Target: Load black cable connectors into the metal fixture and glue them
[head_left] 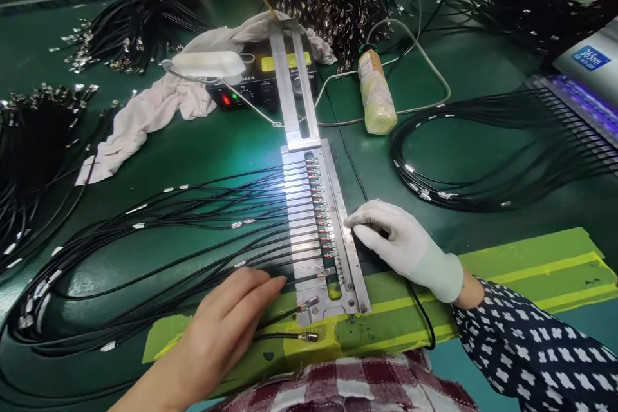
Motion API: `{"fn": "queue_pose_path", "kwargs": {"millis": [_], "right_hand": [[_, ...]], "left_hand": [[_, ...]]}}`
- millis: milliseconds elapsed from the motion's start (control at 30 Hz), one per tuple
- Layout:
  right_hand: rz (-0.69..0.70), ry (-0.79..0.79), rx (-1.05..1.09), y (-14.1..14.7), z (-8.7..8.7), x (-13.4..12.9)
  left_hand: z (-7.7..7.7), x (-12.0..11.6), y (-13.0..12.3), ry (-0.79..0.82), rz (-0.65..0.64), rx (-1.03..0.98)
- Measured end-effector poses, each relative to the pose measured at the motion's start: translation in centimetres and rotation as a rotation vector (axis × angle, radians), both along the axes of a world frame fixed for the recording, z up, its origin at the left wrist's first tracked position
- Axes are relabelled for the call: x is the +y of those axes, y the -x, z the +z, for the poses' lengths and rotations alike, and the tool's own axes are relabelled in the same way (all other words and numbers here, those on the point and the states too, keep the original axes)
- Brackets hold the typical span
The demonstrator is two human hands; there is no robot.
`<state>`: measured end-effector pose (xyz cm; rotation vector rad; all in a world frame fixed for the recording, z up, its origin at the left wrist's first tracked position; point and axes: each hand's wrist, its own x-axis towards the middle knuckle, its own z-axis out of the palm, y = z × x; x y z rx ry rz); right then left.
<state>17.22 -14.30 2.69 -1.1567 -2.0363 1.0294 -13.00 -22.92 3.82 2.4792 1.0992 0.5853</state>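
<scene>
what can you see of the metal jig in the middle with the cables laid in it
The metal jig is a long, flat, silvery plate lying on the green table, its near end on a yellow-green mat. Cross slots hold a row of black cables entering from the left, their small connector tips lined up along a central channel. A narrower slotted metal bar extends from its far end. Light glares off its middle. The gloved right hand rests on its right edge; the bare left hand presses cables beside its left edge.

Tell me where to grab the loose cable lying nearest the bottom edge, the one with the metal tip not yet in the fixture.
Pinch the loose cable on its black jacket just behind the metal tip, coming from above. It lies flat on the green mat, tip pointing right toward the fixture, and the left hand rests just beside it.
</scene>
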Motion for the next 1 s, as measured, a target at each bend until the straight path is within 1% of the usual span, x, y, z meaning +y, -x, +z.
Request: {"fn": "queue_pose_path", "kwargs": {"millis": [67, 200, 400, 567, 700, 767, 867, 900, 1000], "right_hand": [[0.002, 0.012, -0.004, 0.0, 0.1, 0.1], [0.001, 0.019, -0.007, 0.0, 0.1, 0.1], [-0.003, 0.043, -0.027, 0.1, 0.0, 0.3], [-0.003, 0.056, -0.032, 0.0, 0.1, 0.2], [-0.003, 0.047, -0.037, -0.1, -0.1, 0.3], [0.000, 0.036, -0.034, -0.1, -0.2, 0.4], [0.004, 0.016, -0.026, -0.2, -0.3, 0.6], [0.005, 0.012, -0.025, -0.2, -0.3, 0.6], [0.000, 0.013, -0.027, -0.1, -0.2, 0.7]], "left_hand": [[0.3, 0.9, -0.3, 0.036, -0.044, 0.045], [0.4, 2.1, -0.6, 0.061, -0.074, 0.080], [-0.2, 2.0, -0.7, 0.080, -0.118, 0.121], [-0.8, 2.1, -0.5, 0.119, -0.130, 0.112], [-1.2, 2.1, -0.5, 0.167, -0.134, 0.085], [-1.2, 1.8, -0.6, 0.132, -0.091, 0.088], [-1.2, 0.9, -0.8, 0.029, 0.022, 0.189], [-1.2, 0.6, -0.9, -0.003, 0.034, 0.232], [-1.1, 0.4, -1.2, -0.070, 0.010, 0.303]]}}
